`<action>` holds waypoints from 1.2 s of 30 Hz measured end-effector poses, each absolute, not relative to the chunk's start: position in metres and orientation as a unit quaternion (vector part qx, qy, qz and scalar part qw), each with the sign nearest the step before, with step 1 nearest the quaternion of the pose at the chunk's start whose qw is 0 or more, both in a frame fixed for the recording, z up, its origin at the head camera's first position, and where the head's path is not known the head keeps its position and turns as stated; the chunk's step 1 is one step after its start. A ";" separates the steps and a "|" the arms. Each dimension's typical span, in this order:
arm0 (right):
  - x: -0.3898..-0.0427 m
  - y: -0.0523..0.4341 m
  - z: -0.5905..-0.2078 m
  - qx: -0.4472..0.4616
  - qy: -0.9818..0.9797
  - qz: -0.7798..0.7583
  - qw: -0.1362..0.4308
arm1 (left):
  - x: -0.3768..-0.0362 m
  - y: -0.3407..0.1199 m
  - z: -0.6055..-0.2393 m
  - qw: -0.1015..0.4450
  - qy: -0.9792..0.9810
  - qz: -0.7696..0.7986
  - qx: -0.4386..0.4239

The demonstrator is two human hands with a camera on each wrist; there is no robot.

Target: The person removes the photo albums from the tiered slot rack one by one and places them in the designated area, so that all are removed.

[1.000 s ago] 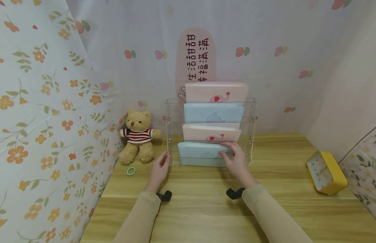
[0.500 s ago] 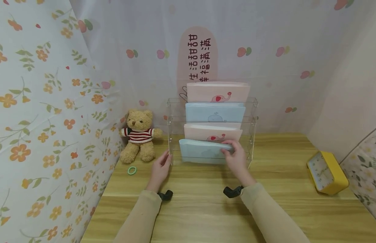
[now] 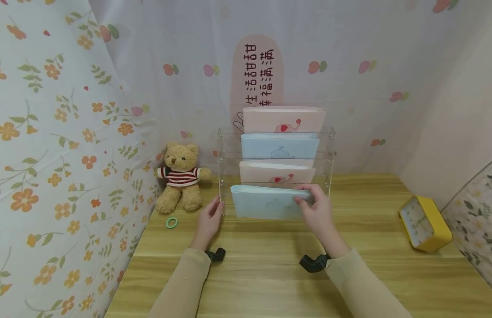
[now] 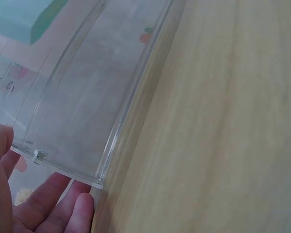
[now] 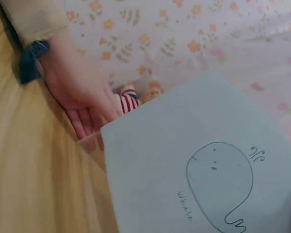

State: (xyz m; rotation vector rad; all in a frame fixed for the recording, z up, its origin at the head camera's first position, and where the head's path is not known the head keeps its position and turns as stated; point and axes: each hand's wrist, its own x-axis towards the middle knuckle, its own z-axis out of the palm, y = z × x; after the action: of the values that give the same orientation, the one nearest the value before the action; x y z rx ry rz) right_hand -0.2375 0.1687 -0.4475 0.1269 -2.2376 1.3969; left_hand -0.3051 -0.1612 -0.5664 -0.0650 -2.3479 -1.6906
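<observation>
A clear acrylic rack (image 3: 329,145) stands at the back of the wooden table (image 3: 269,282), with pink and blue booklets tiered in it. My right hand (image 3: 315,207) pinches the right top corner of the front blue whale booklet (image 3: 261,204), which is lifted and tilted out of the lowest tier. In the right wrist view the whale drawing on the blue booklet (image 5: 199,174) fills the frame. My left hand (image 3: 210,218) rests with straight fingers against the rack's left side panel (image 4: 87,116); its fingertips (image 4: 63,204) touch the panel's lower corner.
A teddy bear (image 3: 180,176) in a striped jumper sits left of the rack, with a green hair ring (image 3: 172,222) on the table before it. A yellow clock (image 3: 425,224) lies at the right. Floral cloth walls enclose the left, back and right.
My right hand has raised the blue whale booklet and drawn it forward out of the lowest tier. My left hand has stayed on the rack's side.
</observation>
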 end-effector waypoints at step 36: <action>-0.239 0.207 -0.472 0.201 -0.872 0.446 -0.019 | -0.305 -0.162 -0.569 0.132 -0.812 -0.569 -0.017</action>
State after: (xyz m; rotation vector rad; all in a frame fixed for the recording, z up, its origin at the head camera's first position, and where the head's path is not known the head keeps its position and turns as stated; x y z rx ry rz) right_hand -0.2385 0.2074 -0.4717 0.6391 -2.7724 1.4174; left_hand -0.3046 -0.1621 -0.5686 -0.0483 -2.3561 -1.6503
